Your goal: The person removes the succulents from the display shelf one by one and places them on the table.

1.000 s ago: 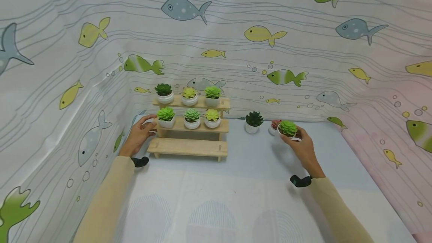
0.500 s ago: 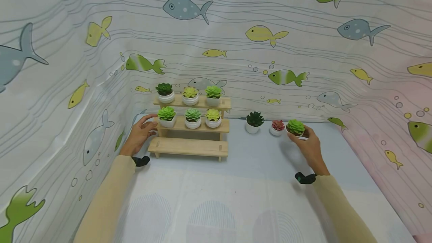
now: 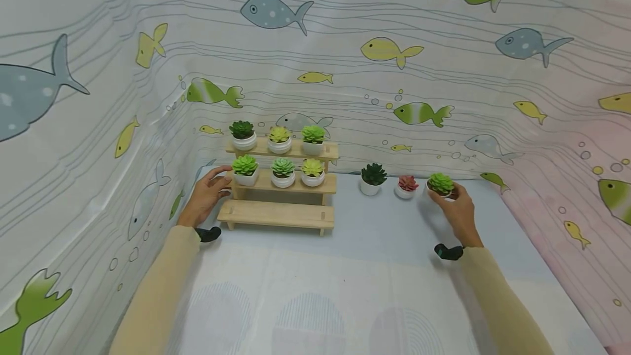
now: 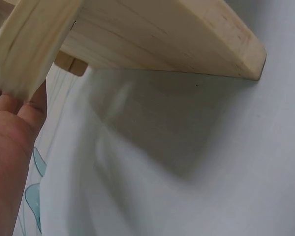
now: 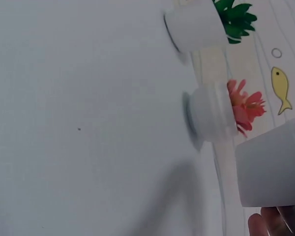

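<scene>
My right hand (image 3: 458, 213) grips a bright green potted succulent (image 3: 440, 184) by its white pot. In the right wrist view this pot (image 5: 271, 169) is raised over the table, its shadow lying below. Just left of it stands a red succulent (image 3: 406, 186) in a ridged white pot, then a dark green succulent (image 3: 373, 178). At the left end of a three-step wooden plant stand (image 3: 276, 213), my left hand (image 3: 207, 195) holds the middle step. The left wrist view shows its fingers (image 4: 32, 114) curled at the board's end (image 4: 32, 49).
Three potted succulents (image 3: 279, 140) stand on the top step, and three more, including a pale green one (image 3: 283, 171), on the middle step. The bottom step (image 3: 276, 212) is bare wood. Fish-printed cloth (image 3: 345, 15) rises behind and at both sides of the table (image 3: 320, 273).
My right hand has carried the bright green succulent rightward, away from the red succulent, which it partly covered a second ago. The left hand has stayed at the stand.
</scene>
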Demonstrator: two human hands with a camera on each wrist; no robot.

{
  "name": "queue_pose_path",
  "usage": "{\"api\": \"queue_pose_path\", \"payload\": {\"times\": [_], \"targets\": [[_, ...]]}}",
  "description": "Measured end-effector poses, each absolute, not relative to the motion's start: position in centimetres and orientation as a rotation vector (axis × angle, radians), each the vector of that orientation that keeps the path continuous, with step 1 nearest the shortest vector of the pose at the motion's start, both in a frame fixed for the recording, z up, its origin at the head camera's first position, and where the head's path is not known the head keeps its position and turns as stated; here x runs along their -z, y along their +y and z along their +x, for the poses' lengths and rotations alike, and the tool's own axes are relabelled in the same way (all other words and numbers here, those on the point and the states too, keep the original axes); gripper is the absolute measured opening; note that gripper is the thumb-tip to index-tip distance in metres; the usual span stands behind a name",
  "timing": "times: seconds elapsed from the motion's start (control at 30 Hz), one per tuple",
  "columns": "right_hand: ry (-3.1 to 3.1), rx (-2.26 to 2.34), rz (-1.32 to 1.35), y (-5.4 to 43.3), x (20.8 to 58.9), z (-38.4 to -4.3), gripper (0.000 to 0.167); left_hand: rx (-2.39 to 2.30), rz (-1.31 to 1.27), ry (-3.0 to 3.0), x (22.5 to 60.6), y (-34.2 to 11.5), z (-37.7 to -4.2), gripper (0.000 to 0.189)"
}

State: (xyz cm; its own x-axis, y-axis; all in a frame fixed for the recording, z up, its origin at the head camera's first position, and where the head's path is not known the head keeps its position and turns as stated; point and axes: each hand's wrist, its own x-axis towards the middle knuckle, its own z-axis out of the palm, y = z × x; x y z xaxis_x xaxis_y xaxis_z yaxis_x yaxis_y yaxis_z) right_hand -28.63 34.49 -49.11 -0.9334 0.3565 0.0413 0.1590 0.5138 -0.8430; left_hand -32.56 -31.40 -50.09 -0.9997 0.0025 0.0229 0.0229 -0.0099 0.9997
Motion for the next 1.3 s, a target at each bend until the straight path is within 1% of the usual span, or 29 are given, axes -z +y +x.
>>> {"api": "queue_pose_path", "payload": {"times": [0.57, 0.97, 1.3], "targets": [[-2.561, -1.399, -0.578, 36.2, 50.6, -30.8, 0.108, 2.258, -0.005, -2.164, 50.4, -31.5, -32.9, 0.044], [-2.555, -1.401, -0.666, 36.8, 51.0, -31.8, 0.106, 2.291, -0.002, -2.187, 48.3, -30.7, -31.4, 0.043], [-2.517, -1.404, -0.670, 37.4, 51.3, -32.2, 0.104, 2.317, -0.021, -2.160, 48.4, -30.6, -31.4, 0.045]]}}
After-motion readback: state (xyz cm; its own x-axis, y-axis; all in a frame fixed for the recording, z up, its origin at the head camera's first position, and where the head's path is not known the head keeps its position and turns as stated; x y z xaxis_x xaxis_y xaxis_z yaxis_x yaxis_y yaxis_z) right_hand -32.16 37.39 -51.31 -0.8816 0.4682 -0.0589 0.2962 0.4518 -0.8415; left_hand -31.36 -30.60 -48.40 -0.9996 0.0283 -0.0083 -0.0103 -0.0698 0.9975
